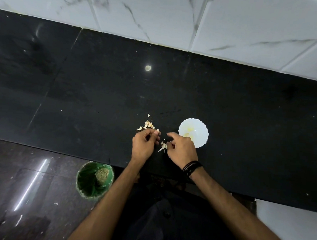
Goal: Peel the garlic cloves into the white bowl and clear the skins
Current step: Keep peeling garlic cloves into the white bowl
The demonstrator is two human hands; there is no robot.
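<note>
A small pile of unpeeled garlic cloves (149, 125) lies on the black counter (100, 90), with one clove apart just behind it. My left hand (143, 146) sits just in front of the pile and pinches a garlic clove (157, 131) at its fingertips. My right hand (181, 151) hovers to the right, fingers curled, over a little heap of papery skins (163, 146). The white scalloped bowl (200, 128) stands just beyond my right hand and holds a few peeled cloves.
A green bin (94, 181) with scraps in it stands on the dark floor below the counter's front edge, to my left. A white marble-patterned tiled wall (178, 19) runs along the back of the counter.
</note>
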